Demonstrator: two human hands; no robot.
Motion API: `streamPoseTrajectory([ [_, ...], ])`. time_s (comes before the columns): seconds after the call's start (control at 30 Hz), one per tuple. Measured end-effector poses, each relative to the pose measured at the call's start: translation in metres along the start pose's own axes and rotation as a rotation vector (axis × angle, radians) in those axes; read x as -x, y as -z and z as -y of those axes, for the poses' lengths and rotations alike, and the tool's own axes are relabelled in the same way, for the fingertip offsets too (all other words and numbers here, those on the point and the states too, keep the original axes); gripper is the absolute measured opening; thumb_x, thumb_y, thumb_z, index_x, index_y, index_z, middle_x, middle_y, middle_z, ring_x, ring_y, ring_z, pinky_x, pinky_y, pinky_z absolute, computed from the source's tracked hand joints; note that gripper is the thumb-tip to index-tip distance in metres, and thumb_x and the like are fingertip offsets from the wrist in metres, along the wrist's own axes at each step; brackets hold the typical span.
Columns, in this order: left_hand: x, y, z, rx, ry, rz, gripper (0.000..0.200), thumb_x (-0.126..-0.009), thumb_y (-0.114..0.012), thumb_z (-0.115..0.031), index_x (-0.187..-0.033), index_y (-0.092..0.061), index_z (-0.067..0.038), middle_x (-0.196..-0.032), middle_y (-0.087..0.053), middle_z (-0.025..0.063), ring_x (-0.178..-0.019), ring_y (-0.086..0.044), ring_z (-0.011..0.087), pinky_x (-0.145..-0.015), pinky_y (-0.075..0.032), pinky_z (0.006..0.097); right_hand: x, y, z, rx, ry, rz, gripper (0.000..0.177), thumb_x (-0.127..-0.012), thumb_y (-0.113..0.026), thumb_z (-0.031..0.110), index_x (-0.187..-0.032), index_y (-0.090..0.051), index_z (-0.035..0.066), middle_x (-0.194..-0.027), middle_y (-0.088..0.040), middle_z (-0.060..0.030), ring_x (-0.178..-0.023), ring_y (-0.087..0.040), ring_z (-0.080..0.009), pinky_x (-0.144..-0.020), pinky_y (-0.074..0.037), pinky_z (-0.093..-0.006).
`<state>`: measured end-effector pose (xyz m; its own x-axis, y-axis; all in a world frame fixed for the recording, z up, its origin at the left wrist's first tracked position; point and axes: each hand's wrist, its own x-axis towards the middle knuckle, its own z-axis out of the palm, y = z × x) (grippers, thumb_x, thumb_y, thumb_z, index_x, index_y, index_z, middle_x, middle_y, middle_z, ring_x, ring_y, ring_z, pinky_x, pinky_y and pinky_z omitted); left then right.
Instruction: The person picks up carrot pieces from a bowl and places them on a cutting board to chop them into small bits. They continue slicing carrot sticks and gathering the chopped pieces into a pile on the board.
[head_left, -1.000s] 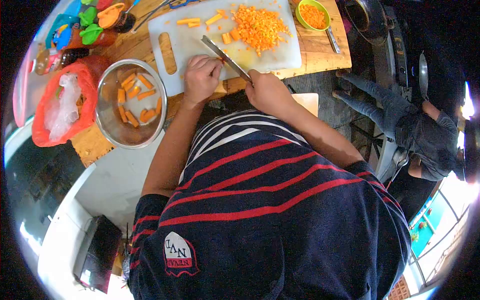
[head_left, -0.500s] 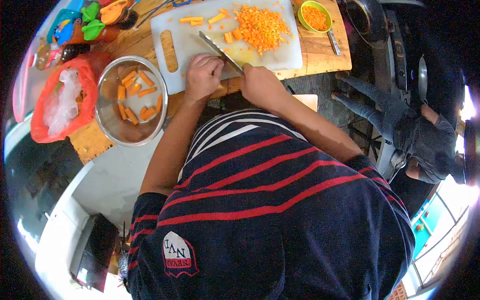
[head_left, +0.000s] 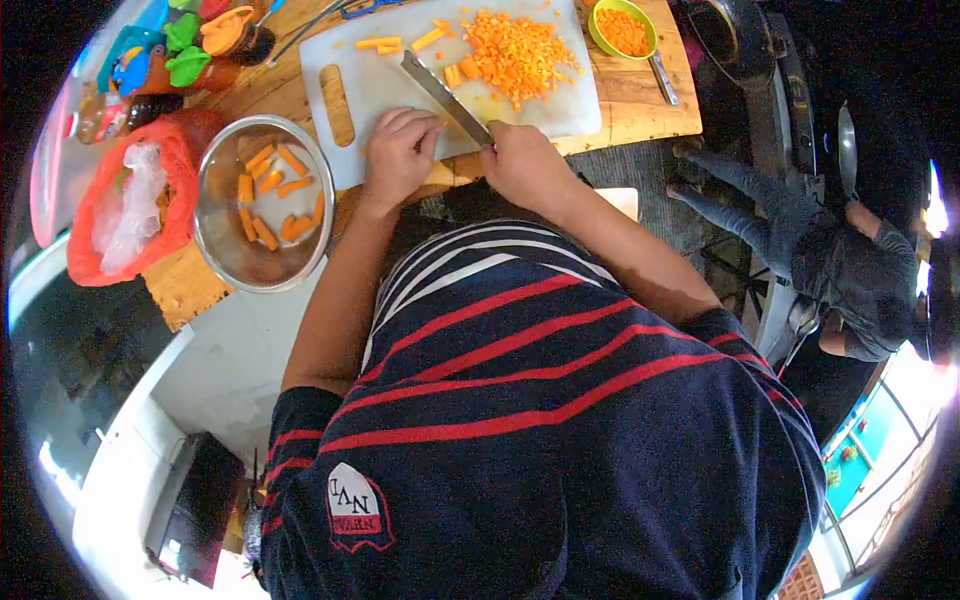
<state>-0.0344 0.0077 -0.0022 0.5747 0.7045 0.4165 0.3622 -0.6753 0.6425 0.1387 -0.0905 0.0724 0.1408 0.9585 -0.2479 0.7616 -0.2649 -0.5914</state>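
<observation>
Knife (head_left: 446,98), clasped in the right hand (head_left: 527,167), could have slipped and nicked the left hand (head_left: 396,160), near at nine o'clock, whose curled hold I couldn't make out.

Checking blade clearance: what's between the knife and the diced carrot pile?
Short carrot chunks, on the cutting board between knife and diced pile; head view.

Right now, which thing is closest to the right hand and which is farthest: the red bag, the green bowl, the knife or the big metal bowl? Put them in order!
1. Knife, gripped in the right hand.
2. Green bowl, to the right of the board.
3. Big metal bowl, left of the board.
4. Red bag, farthest left.
</observation>
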Motion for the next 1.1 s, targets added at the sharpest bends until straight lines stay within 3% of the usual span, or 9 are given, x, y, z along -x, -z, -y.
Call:
streamPoseTrajectory([
  [0.73, 0.001, 0.000, 0.004, 0.013, 0.044, -0.012, 0.008, -0.078, -0.074, -0.003, -0.085, -0.074, -0.005, -0.089, -0.074, 0.0084, -0.091, -0.069, 0.0277, -0.084, -0.054, 0.0383, 0.004, 0.003, 0.008, 0.042, -0.051, 0.167, 0.025, -0.087, -0.058, 0.016, -0.093, -0.065, -0.007, -0.082, -0.067, -0.0324, -0.080, -0.068, -0.0482, -0.076, -0.055, -0.0555],
  [0.97, 0.002, -0.001, 0.004, 0.019, 0.001, -0.034, 0.008, -0.076, -0.073, -0.001, -0.084, -0.073, -0.004, -0.087, -0.073, 0.0084, -0.090, -0.068, 0.0280, -0.083, -0.054, 0.0384, -0.007, -0.003, 0.015, 0.087, -0.012, 0.148, 0.024, -0.084, -0.061, 0.016, -0.090, -0.066, -0.007, -0.082, -0.068, -0.0312, -0.081, -0.069, -0.0469, -0.075, -0.056, -0.0537],
  [1.1, 0.000, 0.002, 0.002, 0.018, 0.007, -0.030, 0.009, -0.075, -0.074, -0.001, -0.084, -0.073, -0.004, -0.086, -0.073, 0.0083, -0.089, -0.068, 0.0284, -0.082, -0.054, 0.0383, -0.012, -0.004, 0.017, 0.053, -0.030, 0.103, 0.021, -0.088, -0.058, 0.014, -0.091, -0.062, -0.007, -0.078, -0.066, -0.0313, -0.078, -0.067, -0.0482, -0.074, -0.054, -0.0550],
])
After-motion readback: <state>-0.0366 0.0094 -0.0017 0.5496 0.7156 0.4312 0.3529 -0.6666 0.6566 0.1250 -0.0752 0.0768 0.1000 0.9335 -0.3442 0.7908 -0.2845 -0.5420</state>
